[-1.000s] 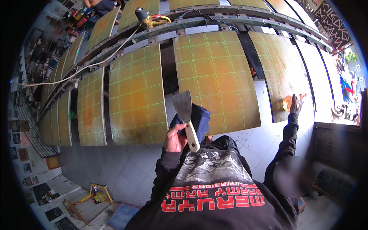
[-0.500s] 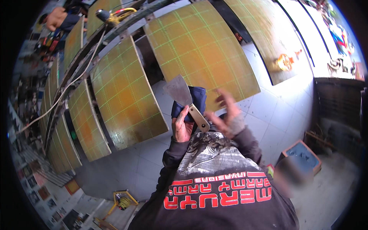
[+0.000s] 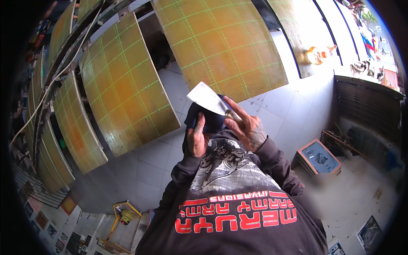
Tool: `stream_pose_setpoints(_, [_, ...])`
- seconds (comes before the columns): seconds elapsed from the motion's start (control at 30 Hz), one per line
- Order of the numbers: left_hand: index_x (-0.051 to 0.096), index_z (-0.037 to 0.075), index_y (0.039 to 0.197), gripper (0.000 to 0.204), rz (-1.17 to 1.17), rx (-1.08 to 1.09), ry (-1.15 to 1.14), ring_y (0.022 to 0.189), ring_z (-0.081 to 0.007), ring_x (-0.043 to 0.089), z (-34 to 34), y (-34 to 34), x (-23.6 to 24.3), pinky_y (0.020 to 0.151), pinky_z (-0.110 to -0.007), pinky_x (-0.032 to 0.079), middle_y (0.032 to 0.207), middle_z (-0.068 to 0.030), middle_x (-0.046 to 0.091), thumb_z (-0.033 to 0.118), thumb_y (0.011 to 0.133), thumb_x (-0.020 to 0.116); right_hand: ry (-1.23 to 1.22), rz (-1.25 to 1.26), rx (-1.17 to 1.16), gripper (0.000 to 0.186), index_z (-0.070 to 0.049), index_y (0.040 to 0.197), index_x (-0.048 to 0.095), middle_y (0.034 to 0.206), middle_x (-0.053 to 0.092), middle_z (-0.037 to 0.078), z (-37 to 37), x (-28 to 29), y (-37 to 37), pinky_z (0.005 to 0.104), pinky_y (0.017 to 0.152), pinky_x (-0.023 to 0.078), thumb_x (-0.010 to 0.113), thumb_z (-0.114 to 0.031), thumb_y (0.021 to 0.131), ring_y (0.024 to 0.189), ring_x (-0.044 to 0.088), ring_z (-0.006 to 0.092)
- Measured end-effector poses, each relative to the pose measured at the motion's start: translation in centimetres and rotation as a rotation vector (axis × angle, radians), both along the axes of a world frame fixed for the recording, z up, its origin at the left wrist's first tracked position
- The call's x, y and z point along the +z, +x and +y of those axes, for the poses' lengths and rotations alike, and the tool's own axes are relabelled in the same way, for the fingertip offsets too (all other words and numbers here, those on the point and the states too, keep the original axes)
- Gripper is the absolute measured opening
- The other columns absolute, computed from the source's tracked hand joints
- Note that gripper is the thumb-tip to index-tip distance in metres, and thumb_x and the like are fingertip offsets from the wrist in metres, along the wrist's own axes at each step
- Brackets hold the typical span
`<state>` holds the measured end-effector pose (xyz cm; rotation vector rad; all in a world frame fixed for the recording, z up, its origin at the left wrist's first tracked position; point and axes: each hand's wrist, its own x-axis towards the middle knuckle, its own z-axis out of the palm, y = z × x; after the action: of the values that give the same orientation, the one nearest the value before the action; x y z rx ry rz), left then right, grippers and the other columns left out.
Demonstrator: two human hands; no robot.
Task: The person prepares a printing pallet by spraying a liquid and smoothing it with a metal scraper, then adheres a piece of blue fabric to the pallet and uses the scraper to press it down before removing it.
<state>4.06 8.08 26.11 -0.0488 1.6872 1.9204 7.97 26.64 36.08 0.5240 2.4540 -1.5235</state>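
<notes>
My right hand (image 3: 250,131) grips the short handle of a scraper, its wide metal blade (image 3: 203,95) angled up to the left. Beneath the blade, my left hand (image 3: 196,140) holds a dark navy cloth (image 3: 212,121) against its palm, thumb pointing upward. Both hands are in front of my printed black sweatshirt. Beyond them lie large yellow panels (image 3: 219,42) marked with bright green grid lines, with others (image 3: 125,85) to the left along a dark rack.
A round amber container (image 3: 314,55) rests on a glare-washed right panel. A pale cable (image 3: 63,72) runs along the rack at left. A blue-topped framed box (image 3: 318,157) is at lower right, a yellow metal stand (image 3: 125,216) at lower left, dark slatted shelving (image 3: 363,106) at right.
My right hand has left the amber container and come in to grasp the scraper, which my left hand held with the cloth. The whole view has shifted, with panels appearing higher.
</notes>
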Motion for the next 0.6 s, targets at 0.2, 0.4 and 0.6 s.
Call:
stream_pose_setpoints(0.2, [0.050, -0.004, 0.128, 0.040, -0.462, 0.327, 0.565, 0.116, -0.0236, 0.056, 0.4, -1.4, 2.6, 0.099, -0.039, 0.046, 0.127, -0.0136, 0.057, 0.020, 0.096, 0.053, -0.331, 0.037, -0.039, 0.043, -0.010, 0.140, 0.043, 0.094, 0.061, 0.003, 7.0, -1.0, 2.5, 0.0243, 0.072, 0.044, 0.048, -0.014, 0.098, 0.081, 0.055, 0.0101])
stream_pose_setpoints(0.4, [0.034, -0.004, 0.140, 0.060, -0.490, 0.355, 0.752, 0.126, -0.0365, 0.045, 1.0, 1.0, 3.6, 0.108, -0.045, 0.033, 0.137, -0.0277, 0.044, 0.035, 0.096, 0.044, 0.522, 0.120, 0.445, 0.041, -0.005, 0.132, 0.051, 0.115, 0.063, 0.012, 19.6, 1.2, 3.4, 0.0284, 0.080, 0.047, 0.053, -0.007, 0.092, 0.088, 0.060, 0.0159])
stream_pose_setpoints(0.6, [0.032, -0.007, 0.140, 0.057, -0.499, 0.705, 0.948, 0.129, -0.0330, 0.043, 4.7, 6.2, 2.2, 0.109, -0.045, 0.034, 0.141, -0.0231, 0.041, 0.031, 0.098, 0.041, 0.531, -0.021, 0.682, 0.044, -0.014, 0.135, 0.050, 0.098, 0.064, 0.014, 27.8, 0.7, 1.3, 0.0364, 0.072, 0.050, 0.053, -0.007, 0.092, 0.079, 0.063, 0.0271])
